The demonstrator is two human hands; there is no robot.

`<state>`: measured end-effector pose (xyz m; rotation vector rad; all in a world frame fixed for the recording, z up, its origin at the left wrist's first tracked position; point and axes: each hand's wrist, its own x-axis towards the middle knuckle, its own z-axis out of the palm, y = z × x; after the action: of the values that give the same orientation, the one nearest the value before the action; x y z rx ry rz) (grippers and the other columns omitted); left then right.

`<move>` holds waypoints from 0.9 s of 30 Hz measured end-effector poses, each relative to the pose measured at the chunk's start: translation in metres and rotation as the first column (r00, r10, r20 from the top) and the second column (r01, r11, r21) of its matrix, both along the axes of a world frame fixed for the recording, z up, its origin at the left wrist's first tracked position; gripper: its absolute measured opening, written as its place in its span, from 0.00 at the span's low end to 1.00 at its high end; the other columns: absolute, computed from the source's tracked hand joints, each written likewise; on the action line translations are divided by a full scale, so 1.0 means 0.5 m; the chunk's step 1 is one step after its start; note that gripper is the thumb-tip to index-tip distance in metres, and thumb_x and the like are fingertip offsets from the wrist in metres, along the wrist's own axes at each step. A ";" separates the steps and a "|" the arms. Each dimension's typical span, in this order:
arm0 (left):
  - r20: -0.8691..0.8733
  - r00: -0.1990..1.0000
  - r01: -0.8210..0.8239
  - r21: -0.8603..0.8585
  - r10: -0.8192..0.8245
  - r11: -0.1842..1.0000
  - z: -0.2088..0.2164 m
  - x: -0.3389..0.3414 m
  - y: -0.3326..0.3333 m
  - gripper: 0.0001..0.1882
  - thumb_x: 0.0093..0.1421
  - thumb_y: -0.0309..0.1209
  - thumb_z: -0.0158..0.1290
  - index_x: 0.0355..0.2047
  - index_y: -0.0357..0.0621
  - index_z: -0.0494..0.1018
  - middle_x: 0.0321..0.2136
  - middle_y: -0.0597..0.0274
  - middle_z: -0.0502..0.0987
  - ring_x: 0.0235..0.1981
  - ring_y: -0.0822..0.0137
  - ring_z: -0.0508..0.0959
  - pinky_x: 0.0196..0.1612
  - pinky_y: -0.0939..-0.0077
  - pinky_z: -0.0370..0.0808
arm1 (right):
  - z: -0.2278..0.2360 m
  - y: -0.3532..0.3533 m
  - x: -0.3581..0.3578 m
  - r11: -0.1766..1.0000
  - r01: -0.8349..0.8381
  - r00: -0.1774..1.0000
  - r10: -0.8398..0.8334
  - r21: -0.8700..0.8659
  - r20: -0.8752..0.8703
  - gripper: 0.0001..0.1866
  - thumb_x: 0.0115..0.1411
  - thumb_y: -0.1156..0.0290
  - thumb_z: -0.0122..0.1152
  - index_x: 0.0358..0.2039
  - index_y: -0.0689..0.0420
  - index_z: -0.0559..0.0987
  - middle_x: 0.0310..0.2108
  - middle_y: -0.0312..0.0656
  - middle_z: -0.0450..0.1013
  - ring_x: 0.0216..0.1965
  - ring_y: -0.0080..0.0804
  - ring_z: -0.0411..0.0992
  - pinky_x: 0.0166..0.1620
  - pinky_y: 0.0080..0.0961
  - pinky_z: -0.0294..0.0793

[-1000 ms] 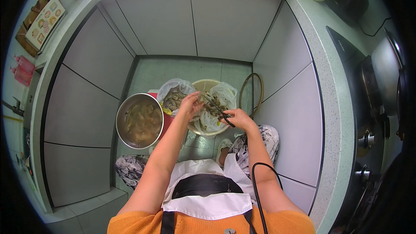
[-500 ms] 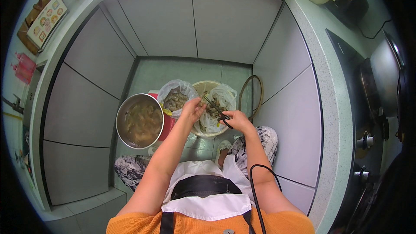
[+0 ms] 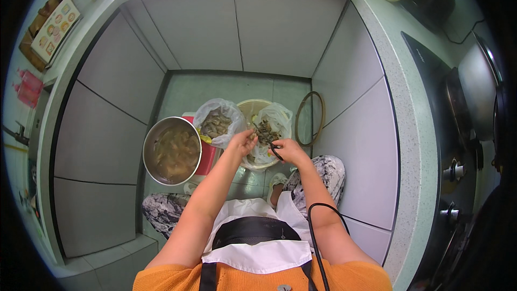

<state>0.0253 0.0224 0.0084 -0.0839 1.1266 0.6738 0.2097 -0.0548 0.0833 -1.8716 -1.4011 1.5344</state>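
Observation:
Above the lined bin, the fingers of my left hand (image 3: 243,143) are closed on a small pale greyish shrimp (image 3: 251,133), mostly hidden by the fingertips. My right hand (image 3: 292,152) grips black-handled scissors (image 3: 276,152), whose blades point up and left, over the bin. The cream bin (image 3: 249,106) is lined with a white plastic bag (image 3: 281,116), with dark brownish scraps (image 3: 266,129) inside. Left of it stands an open white plastic bag of raw shrimp (image 3: 215,125). Farther left, a round steel basin (image 3: 145,148) contains cloudy brownish water with pale pieces.
Beneath the shrimp bag is a red object (image 3: 207,160). A brown hoop (image 3: 322,121) leans against the right cabinet. Grey cabinets (image 3: 291,27) and a pale countertop (image 3: 385,56) surround me on three sides. A black cable (image 3: 311,231) runs over my right arm.
The scissors have drawn slightly down from the scraps, and my left hand has dipped a little. Both hands stay over the bin.

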 end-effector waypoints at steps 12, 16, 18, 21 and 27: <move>0.031 0.988 0.155 -0.038 -0.153 0.987 -0.072 0.012 -0.001 0.07 0.56 0.28 0.52 0.29 0.37 0.68 0.24 0.57 0.74 0.19 0.67 0.75 0.19 0.82 0.77 | -0.006 0.009 -0.025 0.995 -0.070 0.994 0.075 -0.065 0.079 0.21 0.48 0.53 0.62 0.32 0.60 0.76 0.16 0.39 0.72 0.14 0.26 0.71 0.21 0.25 0.68; -0.053 0.984 0.170 -0.030 -0.172 0.985 -0.081 0.009 0.002 0.07 0.57 0.28 0.51 0.31 0.37 0.68 0.24 0.57 0.74 0.19 0.68 0.75 0.19 0.82 0.77 | -0.020 0.015 -0.022 0.991 -0.114 0.987 0.121 -0.072 0.101 0.19 0.49 0.55 0.62 0.29 0.61 0.76 0.16 0.39 0.72 0.13 0.26 0.70 0.20 0.24 0.68; -0.102 0.982 0.157 -0.022 -0.158 0.987 -0.079 0.015 -0.003 0.07 0.57 0.29 0.51 0.32 0.36 0.69 0.24 0.57 0.74 0.19 0.67 0.75 0.19 0.82 0.77 | -0.025 0.014 -0.023 0.991 -0.111 0.988 0.118 -0.073 0.096 0.17 0.50 0.57 0.61 0.28 0.61 0.76 0.15 0.39 0.72 0.12 0.26 0.70 0.20 0.24 0.68; -0.131 0.978 0.166 -0.006 -0.165 0.986 -0.071 0.011 -0.010 0.07 0.58 0.28 0.49 0.33 0.36 0.69 0.26 0.57 0.74 0.23 0.67 0.75 0.21 0.81 0.77 | -0.020 0.012 -0.028 0.992 -0.097 0.991 0.105 -0.085 0.088 0.15 0.51 0.60 0.61 0.27 0.62 0.76 0.15 0.40 0.71 0.11 0.26 0.69 0.19 0.23 0.68; 0.070 0.997 0.033 0.168 -0.045 0.985 -0.003 -0.012 -0.024 0.10 0.62 0.30 0.41 0.39 0.38 0.67 0.32 0.56 0.74 0.35 0.61 0.76 0.43 0.61 0.76 | -0.039 0.011 -0.026 0.996 0.086 0.996 -0.087 0.031 0.030 0.15 0.50 0.65 0.63 0.31 0.64 0.75 0.15 0.40 0.71 0.12 0.24 0.69 0.17 0.22 0.69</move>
<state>0.0195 0.0103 0.0067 0.0560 0.9949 0.7221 0.1967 -0.0491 0.0637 -1.9198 -1.3311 1.4413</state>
